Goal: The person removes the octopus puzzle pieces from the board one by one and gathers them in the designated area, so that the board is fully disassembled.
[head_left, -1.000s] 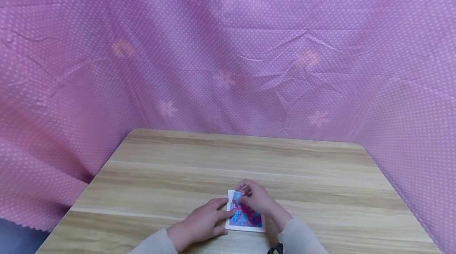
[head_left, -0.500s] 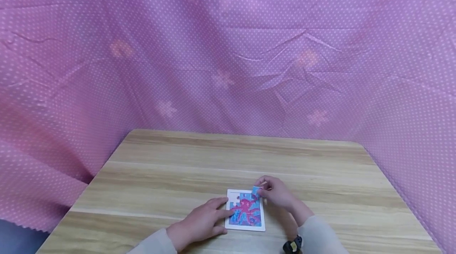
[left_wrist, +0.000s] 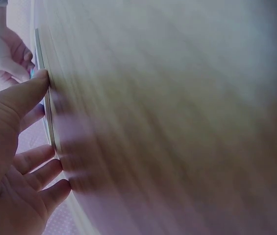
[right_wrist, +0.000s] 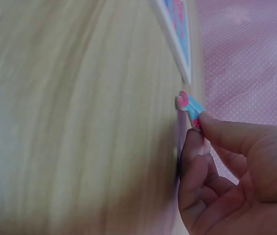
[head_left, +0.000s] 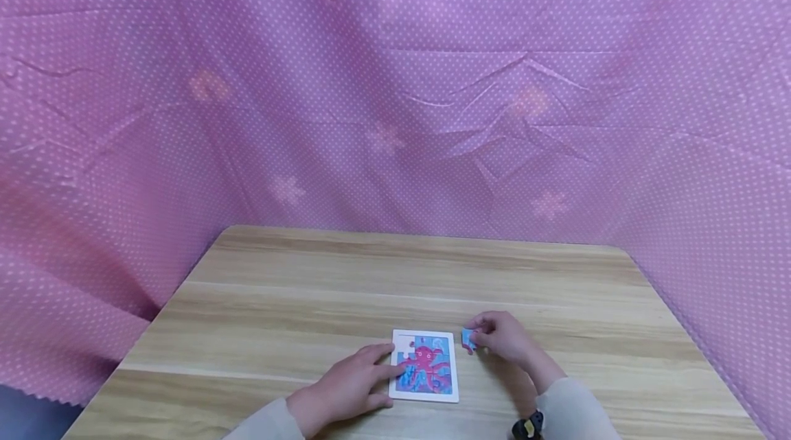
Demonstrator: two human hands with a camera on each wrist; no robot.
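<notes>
Bracing the puzzle tray (head_left: 426, 397) at its left edge in the head view, the left hand (head_left: 349, 381) lies with its fingers extended and spread, one of them overlapping the octopus picture (head_left: 423, 357). The upper-left part of the tray exposes its white base. To the right, apart from the tray, the right hand (head_left: 507, 338) pinches a blue-and-pink puzzle piece (head_left: 468, 338). I cannot tell whether the piece touches the wooden table (head_left: 494, 275). A dark watch (head_left: 528, 426) is worn at the right wrist; a pink dotted cloth (head_left: 395, 97) hangs behind the table.

In the left wrist view, the tray appears nearly edge-on. The thumb contacts its rim; the other fingers are fanned out. The right hand is visible beyond, with a small glimpse of blue at its fingertips.

In the right wrist view, thumb and finger grip the piece, its pink-marked end projecting outward. A corner of the tray lies near it.
</notes>
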